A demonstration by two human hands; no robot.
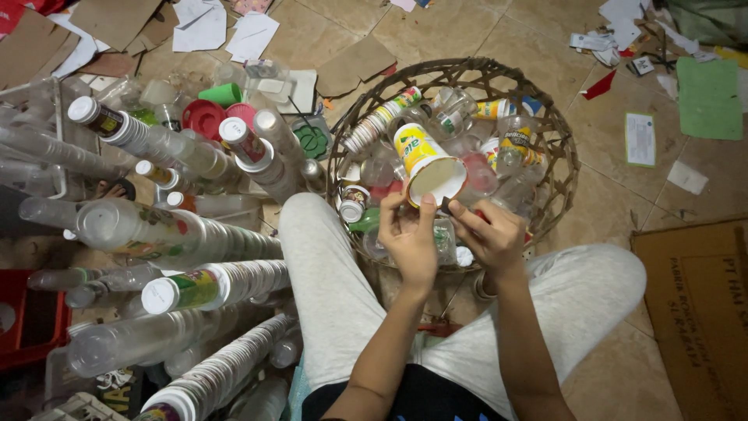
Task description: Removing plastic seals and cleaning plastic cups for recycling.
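Two hands, one yellow cup, and a whole basket of cups waiting.

Person sits cross-legged on the tile floor (436, 39) with a woven basket (565, 168) just past the knees. Left hand (409, 238) is closed around the rim of the yellow cup (425, 160), holding it tilted with the open mouth facing back at the camera, right above the basket. Right hand (491, 234) is pinched shut at the rim edge too; looks like it's picking at something there, but the fingertips are too small to tell exactly what. My take on doing this well: keep the left grip steady near the rim so the thin plastic doesn't crush, and pull slowly with the right. Long stacks of nested cups (226, 284) lie to the left, and paper and cardboard scraps (354, 62) litter the floor.
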